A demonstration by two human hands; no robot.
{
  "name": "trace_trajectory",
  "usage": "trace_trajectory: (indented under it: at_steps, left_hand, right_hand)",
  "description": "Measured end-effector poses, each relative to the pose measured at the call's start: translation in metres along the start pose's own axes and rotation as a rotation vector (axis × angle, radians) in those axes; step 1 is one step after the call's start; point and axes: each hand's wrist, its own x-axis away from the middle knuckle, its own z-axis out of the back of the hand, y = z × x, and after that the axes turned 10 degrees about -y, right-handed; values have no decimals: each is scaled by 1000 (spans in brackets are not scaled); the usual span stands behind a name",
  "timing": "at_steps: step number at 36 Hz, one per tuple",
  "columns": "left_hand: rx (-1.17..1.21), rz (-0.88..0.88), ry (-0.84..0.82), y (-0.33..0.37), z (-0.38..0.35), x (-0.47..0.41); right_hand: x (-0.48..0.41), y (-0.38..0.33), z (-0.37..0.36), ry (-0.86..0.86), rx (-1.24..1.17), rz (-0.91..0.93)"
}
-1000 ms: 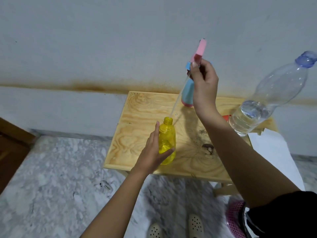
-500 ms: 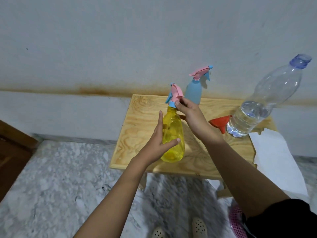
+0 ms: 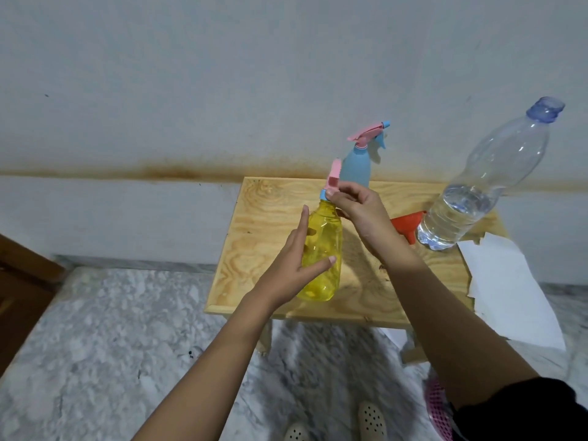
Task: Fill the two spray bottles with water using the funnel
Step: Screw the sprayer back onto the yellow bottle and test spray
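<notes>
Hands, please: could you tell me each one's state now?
Left hand: open, fingers steadying yellow spray bottle.
Right hand: closed, pinching its pink sprayer head.

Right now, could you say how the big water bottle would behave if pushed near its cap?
Water fills only the lower part of the water bottle, so it is probably bottom-heavy. Tall and narrow, it may tip under a high push. Its thin-looking clear wall likely dents.
</notes>
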Motion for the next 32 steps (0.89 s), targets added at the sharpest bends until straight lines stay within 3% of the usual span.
trace_trajectory:
  at_steps: [4,11,18,23,32]
  left_hand:
    - [3,-54,18,4,-7,0]
    - [-36,-101,42,10,-5,-6]
    - [2,-128,79,10,-6,-11]
    - [21,-156,92,7,-5,-11]
    - [80,-178,130,6,-5,-15]
  right_hand:
    - [4,4,-13,180,-54,77]
    - [13,-6,-18,98,-208,-26]
    - [11,-10,-20,92,-231,20]
    - [11,-8,-18,-16,-256,45]
    - [7,-4,-13,59,-380,128]
